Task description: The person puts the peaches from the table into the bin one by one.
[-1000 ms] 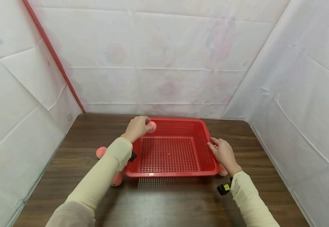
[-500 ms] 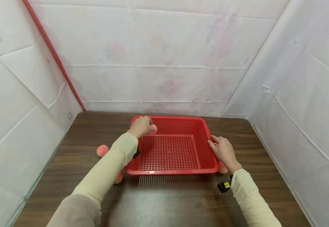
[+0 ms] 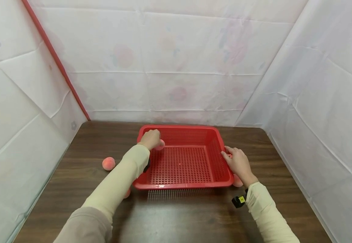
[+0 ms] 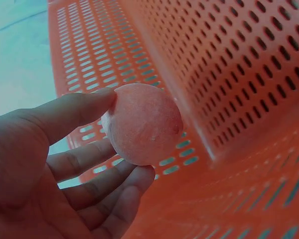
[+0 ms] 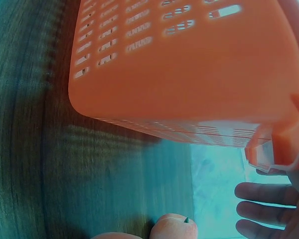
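Note:
In the head view a red plastic basket (image 3: 188, 185) with slotted walls and floor stands mid-table. My left hand (image 3: 151, 138) reaches over its left side and grips a pink peach (image 3: 160, 145) inside it. The left wrist view shows that peach (image 4: 144, 124) between thumb and fingers, above the slotted bottom. At the basket's right rim is my right hand (image 3: 239, 163), thumb over the edge and fingers outside. From the right wrist, those fingers (image 5: 264, 211) show just below the rim's corner, with the thumb hidden.
A peach (image 3: 108, 163) lies left of the basket; another peach (image 3: 127, 193) is partly hidden by the left forearm. Beside the right hand more peaches (image 3: 237, 181) lie partly covered. Cloth-covered walls (image 3: 176, 67) enclose the wooden table (image 3: 170, 219) at the back and sides.
My left hand has moved slightly right, then down into the basket, with the peach still gripped. My right hand stays at the right rim.

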